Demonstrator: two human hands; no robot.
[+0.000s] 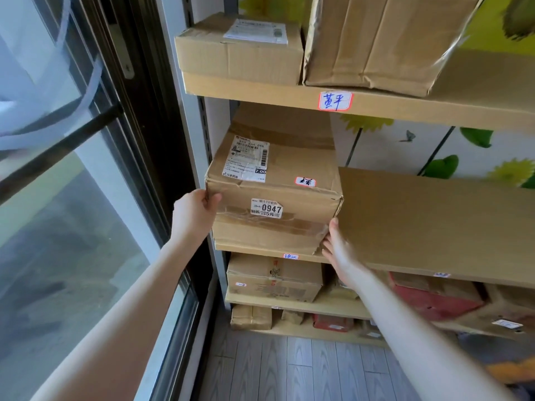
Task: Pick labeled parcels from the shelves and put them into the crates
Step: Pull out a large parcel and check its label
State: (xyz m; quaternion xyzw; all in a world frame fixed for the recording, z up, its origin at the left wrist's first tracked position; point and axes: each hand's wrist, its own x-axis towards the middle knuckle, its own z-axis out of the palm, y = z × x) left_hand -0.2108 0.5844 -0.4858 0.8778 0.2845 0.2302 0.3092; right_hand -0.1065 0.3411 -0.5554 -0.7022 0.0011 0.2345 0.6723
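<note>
Head view, wide angle, looking forward and down along two bare forearms toward a rack of shelves beside a dark-framed window (86, 157). Nearest the camera lies grey plank floor (289, 369). Two hands reach a cardboard parcel (275, 183) at the left end of the middle shelf (434, 221). The left hand (195, 212) grips the parcel's front left corner, thumb laid on the front face and fingers wrapped round the side. The right hand (338, 247) lies with straight fingers against the lower right front corner; whether it grips cannot be told. The parcel carries three stickers: a white shipping label (247, 162) on top, a small red-edged tag (304, 181) near the top front edge, and a white label reading 0947 (266, 208) on the front face. It rests on a flatter carton (269, 237) on the same shelf. Below, two lower shelves hold several brown and red parcels; their exact number cannot be told. Above, the upper shelf (405, 102) bears a handwritten red-edged tag (335, 100) on its edge and two cartons: a low one with a white label (240, 50) and a larger, creased one (385, 39). Farthest back is a wall panel printed with yellow flowers and green leaves (434, 149).
</note>
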